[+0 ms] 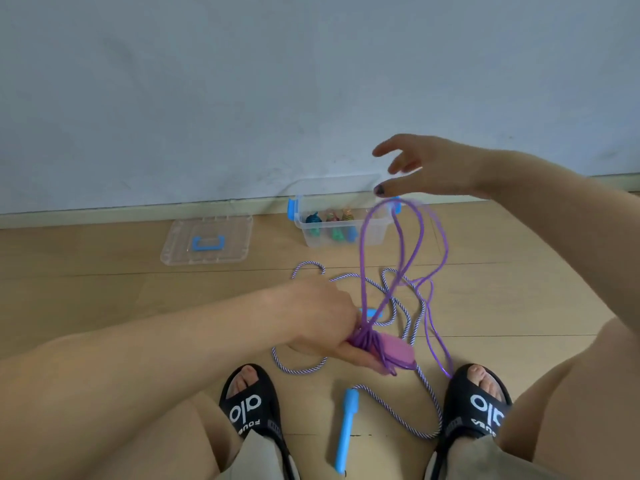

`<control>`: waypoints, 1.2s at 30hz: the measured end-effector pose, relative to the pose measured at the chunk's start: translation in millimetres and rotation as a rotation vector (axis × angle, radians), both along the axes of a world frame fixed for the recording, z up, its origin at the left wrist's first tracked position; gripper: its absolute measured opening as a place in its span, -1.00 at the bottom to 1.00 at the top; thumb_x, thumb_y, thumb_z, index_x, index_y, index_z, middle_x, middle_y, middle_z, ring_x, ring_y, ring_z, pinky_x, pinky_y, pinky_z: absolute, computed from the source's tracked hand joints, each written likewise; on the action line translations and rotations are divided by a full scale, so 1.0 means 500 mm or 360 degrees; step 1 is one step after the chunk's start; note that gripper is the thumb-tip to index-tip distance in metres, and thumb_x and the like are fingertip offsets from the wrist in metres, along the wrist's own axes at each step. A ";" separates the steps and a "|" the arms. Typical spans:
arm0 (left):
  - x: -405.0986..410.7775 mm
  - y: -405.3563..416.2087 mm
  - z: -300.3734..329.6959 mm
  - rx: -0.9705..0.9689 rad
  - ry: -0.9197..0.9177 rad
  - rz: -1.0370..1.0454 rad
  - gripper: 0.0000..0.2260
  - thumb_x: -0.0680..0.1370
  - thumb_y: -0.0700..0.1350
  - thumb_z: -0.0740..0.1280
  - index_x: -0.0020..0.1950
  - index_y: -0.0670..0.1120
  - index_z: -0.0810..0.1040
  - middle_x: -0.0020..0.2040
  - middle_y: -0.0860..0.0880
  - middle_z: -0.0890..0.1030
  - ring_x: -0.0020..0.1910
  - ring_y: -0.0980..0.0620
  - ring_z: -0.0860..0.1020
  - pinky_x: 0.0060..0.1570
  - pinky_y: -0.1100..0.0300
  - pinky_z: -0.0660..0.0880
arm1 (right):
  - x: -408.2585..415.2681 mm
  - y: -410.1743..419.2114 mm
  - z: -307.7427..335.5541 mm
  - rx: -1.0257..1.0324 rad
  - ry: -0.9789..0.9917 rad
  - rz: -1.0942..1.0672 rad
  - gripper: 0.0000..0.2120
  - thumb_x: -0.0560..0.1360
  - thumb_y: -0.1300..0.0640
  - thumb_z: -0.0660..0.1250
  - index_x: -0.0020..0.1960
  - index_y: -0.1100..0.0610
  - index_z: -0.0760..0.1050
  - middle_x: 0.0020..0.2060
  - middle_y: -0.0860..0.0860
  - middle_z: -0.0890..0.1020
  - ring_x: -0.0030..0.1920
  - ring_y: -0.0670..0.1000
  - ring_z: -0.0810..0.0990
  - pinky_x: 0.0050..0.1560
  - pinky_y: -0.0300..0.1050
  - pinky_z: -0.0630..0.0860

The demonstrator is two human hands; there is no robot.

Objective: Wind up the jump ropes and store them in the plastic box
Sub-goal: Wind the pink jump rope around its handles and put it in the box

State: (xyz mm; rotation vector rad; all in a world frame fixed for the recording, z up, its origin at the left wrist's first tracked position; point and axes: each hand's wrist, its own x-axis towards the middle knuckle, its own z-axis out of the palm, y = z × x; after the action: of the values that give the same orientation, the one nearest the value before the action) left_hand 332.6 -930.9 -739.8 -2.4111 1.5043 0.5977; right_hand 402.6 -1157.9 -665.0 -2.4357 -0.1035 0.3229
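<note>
My left hand (325, 323) grips the pink-purple handles (394, 351) of a purple jump rope (391, 258), with cord wound around them. Loops of that cord rise to my right hand (429, 168), which is raised with spread fingers; the loops hang at its thumb. A purple-and-white striped rope (408, 327) lies loose on the floor, one blue handle (346, 431) between my feet and another partly hidden behind the purple cord. The clear plastic box (311, 223) with blue latches stands by the wall and holds several wound ropes.
The box's clear lid (207, 242) with a blue handle lies on the wooden floor to the left of the box. My feet in black slippers (249, 410) flank the blue handle. A pale wall with a skirting board runs behind.
</note>
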 end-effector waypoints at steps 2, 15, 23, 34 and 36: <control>-0.002 0.001 0.005 -0.0078 0.0061 0.0053 -0.44 0.41 0.54 0.03 -0.29 0.04 0.33 -0.39 -0.01 0.46 -0.34 -0.09 0.46 -0.26 0.07 0.49 | 0.003 -0.004 -0.019 -0.0172 -0.0186 0.0001 -0.66 0.47 0.02 0.46 0.21 -0.11 0.50 0.07 -0.04 0.60 0.13 0.01 0.56 0.13 -0.10 0.43; 0.036 0.019 0.038 -0.0435 0.0490 0.0325 -0.37 0.48 0.48 0.01 0.05 -0.02 0.53 -0.13 -0.04 0.57 -0.15 -0.01 0.54 -0.10 0.04 0.51 | -0.103 0.088 -0.040 0.0414 0.0678 0.0695 -0.71 0.40 0.17 0.50 0.09 0.13 0.54 -0.04 0.06 0.67 -0.09 -0.08 0.64 0.01 -0.22 0.49; 0.040 0.027 0.091 -0.0687 0.0706 0.0539 -0.81 0.45 0.30 0.38 -0.25 0.27 0.46 -0.32 0.22 0.54 -0.31 0.24 0.50 -0.24 0.36 0.40 | -0.099 0.097 -0.045 0.0850 0.0851 0.0482 -0.74 0.59 0.21 0.28 -0.26 0.17 0.35 -0.44 0.00 0.29 -0.43 -0.05 0.18 -0.44 -0.25 0.18; 0.061 0.065 0.123 -0.0992 0.0626 0.0916 -0.61 0.18 0.10 0.43 -0.07 0.09 0.40 -0.27 0.19 0.53 -0.31 0.09 0.50 -0.24 0.17 0.45 | -0.105 0.104 -0.096 0.1288 0.0435 0.0368 -0.88 0.28 0.30 0.28 -0.33 0.11 0.40 -0.52 -0.13 0.50 -0.46 -0.25 0.44 -0.38 -0.39 0.38; 0.067 0.066 0.125 -0.1045 0.0572 0.1036 -0.38 0.11 0.13 0.41 0.11 -0.02 0.39 -0.06 -0.01 0.60 -0.11 -0.10 0.59 -0.07 0.00 0.54 | -0.104 0.122 -0.110 0.1305 0.0519 0.0120 -0.66 0.39 0.38 0.12 -0.42 0.00 0.29 -0.56 -0.16 0.30 -0.53 -0.20 0.22 -0.50 -0.36 0.17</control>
State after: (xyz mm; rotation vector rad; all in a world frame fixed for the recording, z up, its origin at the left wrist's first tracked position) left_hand 366.2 -897.9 -677.5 -3.5158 1.1078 0.7802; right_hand 350.6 -1097.1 -720.2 -1.5518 -0.1486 0.5747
